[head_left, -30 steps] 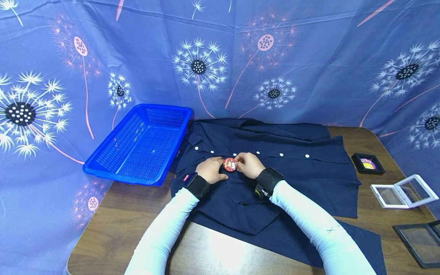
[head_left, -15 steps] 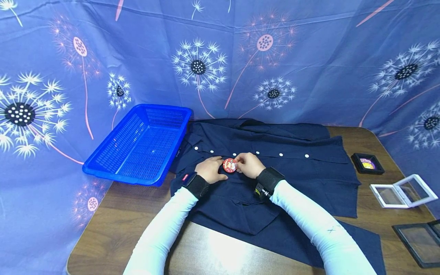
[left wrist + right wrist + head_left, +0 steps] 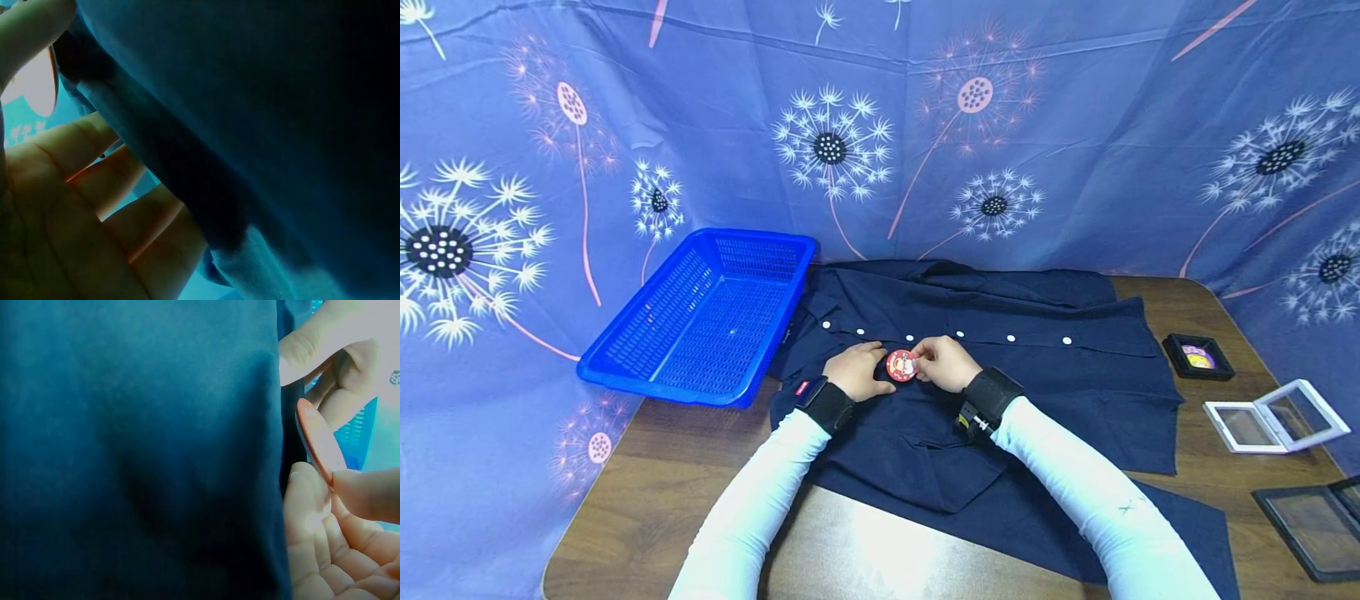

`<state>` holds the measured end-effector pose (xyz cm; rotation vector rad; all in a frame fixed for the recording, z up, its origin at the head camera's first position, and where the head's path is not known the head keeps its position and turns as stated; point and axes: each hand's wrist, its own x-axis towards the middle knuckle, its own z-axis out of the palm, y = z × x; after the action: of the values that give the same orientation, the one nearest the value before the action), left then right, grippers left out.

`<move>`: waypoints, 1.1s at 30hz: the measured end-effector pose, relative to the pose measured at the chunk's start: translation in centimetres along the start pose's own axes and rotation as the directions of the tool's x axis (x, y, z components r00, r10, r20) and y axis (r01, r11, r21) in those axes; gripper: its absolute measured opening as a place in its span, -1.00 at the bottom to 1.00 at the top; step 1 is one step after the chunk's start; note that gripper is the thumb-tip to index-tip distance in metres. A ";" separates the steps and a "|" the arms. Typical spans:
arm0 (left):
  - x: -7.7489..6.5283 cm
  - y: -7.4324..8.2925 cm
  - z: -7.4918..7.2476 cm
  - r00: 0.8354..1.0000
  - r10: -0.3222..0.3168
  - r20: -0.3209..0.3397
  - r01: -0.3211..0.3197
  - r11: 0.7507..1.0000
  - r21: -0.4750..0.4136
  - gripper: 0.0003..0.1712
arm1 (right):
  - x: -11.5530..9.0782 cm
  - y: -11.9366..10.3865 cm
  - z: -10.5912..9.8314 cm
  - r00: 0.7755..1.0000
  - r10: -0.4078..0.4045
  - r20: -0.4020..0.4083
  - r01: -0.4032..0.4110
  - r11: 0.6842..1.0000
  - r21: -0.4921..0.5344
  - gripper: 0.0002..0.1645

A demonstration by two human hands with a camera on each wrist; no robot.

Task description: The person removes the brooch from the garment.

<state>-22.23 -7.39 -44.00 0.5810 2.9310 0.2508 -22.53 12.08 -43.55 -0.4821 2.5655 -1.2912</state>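
Observation:
A navy button shirt [image 3: 1075,392] lies spread across the table with white buttons along its placket. My right hand [image 3: 947,364] pinches the right edge of a round red pin badge [image 3: 898,367] with a cartoon picture, held over the shirt front. In the right wrist view the badge [image 3: 320,439] shows edge-on between thumb and forefinger, close beside the cloth. My left hand [image 3: 852,372] rests on the shirt just left of the badge, thumb apart from the fingers. The left wrist view shows that hand's fingers [image 3: 94,181] extended, their tips hidden by a dark cloth fold.
A blue plastic basket [image 3: 752,333] stands at the left, beside the collar. Along the right side of the table [image 3: 625,500] lie a small black frame [image 3: 1180,360] with a colourful badge, an opened white frame [image 3: 1270,446] and a black frame [image 3: 1285,542]. A patterned curtain hangs behind.
The badge has tilted slightly so its face shows more fully to the head camera, still pinched by my right hand. My left hand stays nearly where it was.

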 end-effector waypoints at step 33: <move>0.0 0.0 -0.1 1.000 -0.005 0.014 0.005 1.000 -0.019 -0.17 | -1.4 0.2 -2.5 0.961 -0.112 -0.254 0.126 0.991 0.037 -0.83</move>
<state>-22.23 -7.39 -43.92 0.5707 2.9124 0.2725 -22.11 14.60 -42.18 -0.4985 2.7340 -1.5481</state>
